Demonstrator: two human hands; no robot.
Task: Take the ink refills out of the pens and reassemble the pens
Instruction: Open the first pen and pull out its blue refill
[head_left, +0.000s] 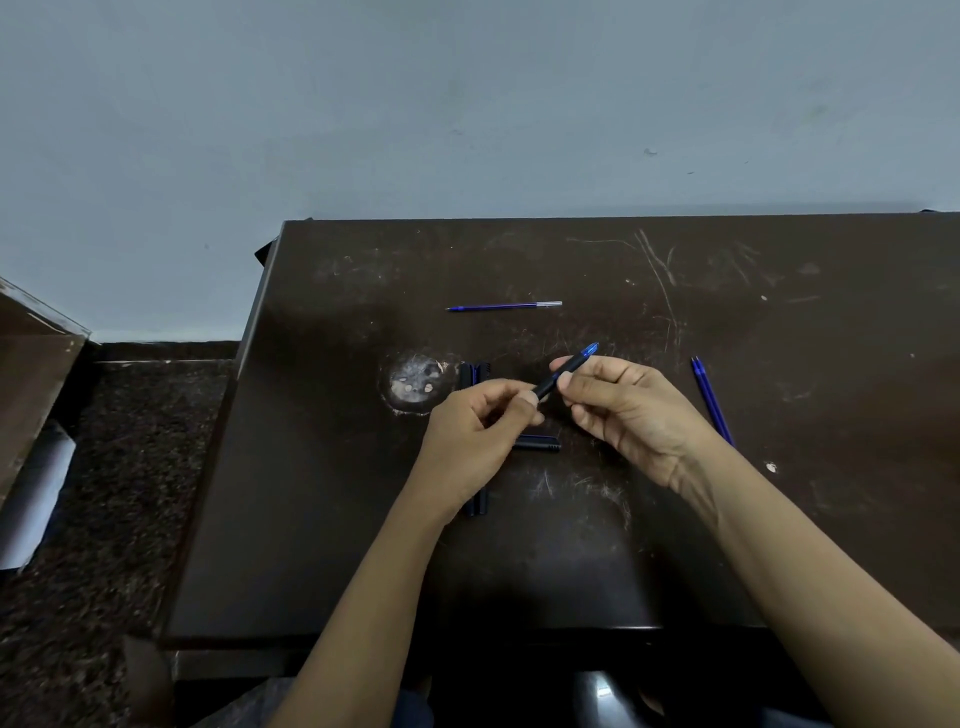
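Observation:
A dark pen with a blue translucent end is held above the middle of the dark table. My left hand pinches its lower end and my right hand grips its upper part. One blue ink refill lies crosswise farther back. Two more refills lie side by side to the right, their near ends hidden by my right wrist. Other dark pens lie beneath my hands: some behind my left hand, one between the hands, others under my left wrist.
A worn pale patch marks the tabletop left of the pens. The table's left edge drops to a dark speckled floor. A wall stands right behind the table. A brown piece of furniture stands at far left.

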